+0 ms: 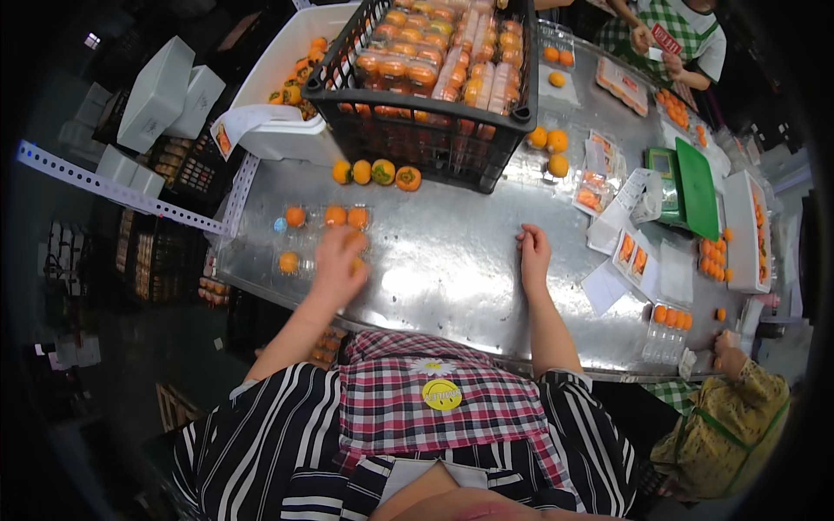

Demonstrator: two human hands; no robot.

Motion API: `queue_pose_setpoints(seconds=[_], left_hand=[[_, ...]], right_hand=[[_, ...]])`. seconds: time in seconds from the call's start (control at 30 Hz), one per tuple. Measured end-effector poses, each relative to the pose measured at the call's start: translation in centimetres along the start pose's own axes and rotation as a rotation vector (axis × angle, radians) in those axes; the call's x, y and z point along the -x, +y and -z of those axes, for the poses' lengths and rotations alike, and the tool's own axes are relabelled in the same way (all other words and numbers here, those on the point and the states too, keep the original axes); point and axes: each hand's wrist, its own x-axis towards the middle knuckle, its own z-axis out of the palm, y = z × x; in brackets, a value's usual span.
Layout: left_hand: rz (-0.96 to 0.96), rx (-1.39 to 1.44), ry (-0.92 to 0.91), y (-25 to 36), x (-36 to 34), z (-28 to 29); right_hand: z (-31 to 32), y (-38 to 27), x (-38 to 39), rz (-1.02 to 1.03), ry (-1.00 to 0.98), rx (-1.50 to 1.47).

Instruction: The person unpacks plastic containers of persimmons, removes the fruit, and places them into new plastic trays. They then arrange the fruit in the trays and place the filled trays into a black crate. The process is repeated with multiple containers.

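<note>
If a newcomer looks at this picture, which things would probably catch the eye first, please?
Probably the large black crate at the top middle of the metal table, filled with clear packs of orange fruit. Next, perhaps the bright green panel on the table's right side, and, left of centre, the left hand at a clear tray with round persimmons.

A green scale (692, 186) stands right; white boxes (159, 94), left.

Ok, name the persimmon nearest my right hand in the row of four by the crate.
The rightmost persimmon; the other three sit farther left.
</note>
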Motion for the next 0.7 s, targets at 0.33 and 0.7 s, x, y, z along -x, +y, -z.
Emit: queue_pose_setpoints(seconds=[0.33, 0.7], left_hand=[[-0.156, -0.292, -0.137, -4.5, -0.9, 4.6], [-0.221, 0.012, -0.213, 6.2, -29.9, 16.6]], right_hand=[[-4.9, 0.6, 0.2, -0.006, 0.035, -0.132], [-4.5, 0.4, 0.5, 0.012, 0.027, -0.068]])
